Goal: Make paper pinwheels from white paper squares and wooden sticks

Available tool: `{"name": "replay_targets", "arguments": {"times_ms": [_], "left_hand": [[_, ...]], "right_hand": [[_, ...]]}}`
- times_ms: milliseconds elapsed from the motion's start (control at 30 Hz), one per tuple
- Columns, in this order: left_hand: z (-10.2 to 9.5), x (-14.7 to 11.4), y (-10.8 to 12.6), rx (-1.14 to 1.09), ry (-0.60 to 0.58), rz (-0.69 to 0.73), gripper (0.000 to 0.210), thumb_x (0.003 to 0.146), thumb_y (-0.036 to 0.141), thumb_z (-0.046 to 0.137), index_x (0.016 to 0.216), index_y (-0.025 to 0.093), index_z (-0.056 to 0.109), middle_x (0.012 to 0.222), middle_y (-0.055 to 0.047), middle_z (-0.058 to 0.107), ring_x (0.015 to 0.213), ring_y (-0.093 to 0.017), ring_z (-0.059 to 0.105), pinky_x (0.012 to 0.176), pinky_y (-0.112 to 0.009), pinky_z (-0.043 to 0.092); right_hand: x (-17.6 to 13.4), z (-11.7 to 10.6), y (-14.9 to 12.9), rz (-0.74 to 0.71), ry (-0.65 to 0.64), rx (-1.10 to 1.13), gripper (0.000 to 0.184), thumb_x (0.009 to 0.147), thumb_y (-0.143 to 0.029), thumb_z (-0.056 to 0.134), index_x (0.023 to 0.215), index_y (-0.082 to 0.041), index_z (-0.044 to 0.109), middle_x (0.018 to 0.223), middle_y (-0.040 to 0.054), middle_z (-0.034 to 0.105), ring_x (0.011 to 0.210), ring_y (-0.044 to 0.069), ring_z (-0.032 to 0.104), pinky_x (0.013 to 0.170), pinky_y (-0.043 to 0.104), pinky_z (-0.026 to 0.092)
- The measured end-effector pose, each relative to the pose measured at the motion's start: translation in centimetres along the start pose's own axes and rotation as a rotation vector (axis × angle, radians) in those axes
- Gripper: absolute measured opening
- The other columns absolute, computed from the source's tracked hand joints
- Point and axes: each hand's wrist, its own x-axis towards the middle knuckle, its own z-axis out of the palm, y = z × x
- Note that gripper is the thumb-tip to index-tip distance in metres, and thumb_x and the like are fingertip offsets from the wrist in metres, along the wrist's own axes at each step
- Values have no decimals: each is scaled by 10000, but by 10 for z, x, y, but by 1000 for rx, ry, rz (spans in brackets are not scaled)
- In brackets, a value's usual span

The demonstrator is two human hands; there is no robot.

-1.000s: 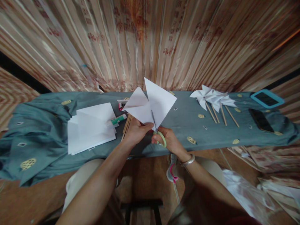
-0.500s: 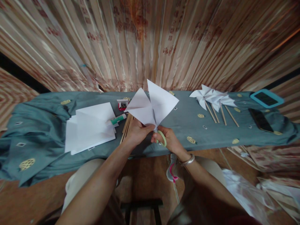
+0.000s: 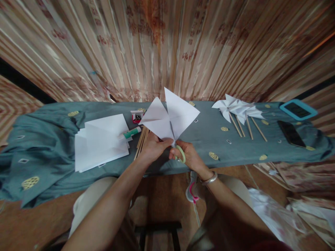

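My left hand (image 3: 156,147) pinches the near corner of a white sheet of paper (image 3: 182,113), which is held up above the cloth and has slits cut in it. Pale green-handled scissors (image 3: 180,153) are gripped in my right hand (image 3: 187,152), their blades at the paper's near corner, close to my left fingertips. Much of the blades is hidden by paper and fingers. Beneath my left hand lie several thin wooden sticks (image 3: 141,141). To the left rests a stack of white paper (image 3: 102,146) with a green-and-white glue stick (image 3: 132,132) on its right edge.
A small red box (image 3: 136,117) sits behind the sticks. Several white paper pinwheels (image 3: 239,108) on sticks lie at the right. Beyond them are a blue-framed tablet (image 3: 297,109) and a black phone (image 3: 291,134). A pleated curtain (image 3: 167,52) hangs behind the cloth-covered table (image 3: 201,153).
Both hands, the scissors and the held sheet stay in nearly the same place. The left edge of the paper stack has shifted slightly.
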Motion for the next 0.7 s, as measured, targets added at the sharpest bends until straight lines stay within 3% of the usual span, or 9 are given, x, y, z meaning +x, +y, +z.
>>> {"name": "replay_targets", "arguments": {"times_ms": [700], "left_hand": [[-1, -3, 5, -4, -46, -82, 120, 579, 236, 670, 624, 168, 582, 596, 10, 599, 541, -131, 525, 538, -259, 427]], "right_hand": [[1, 1, 1, 10, 11, 32, 521, 607, -675, 724, 650, -171, 597, 512, -8, 608, 444, 89, 508, 428, 213, 380]]}}
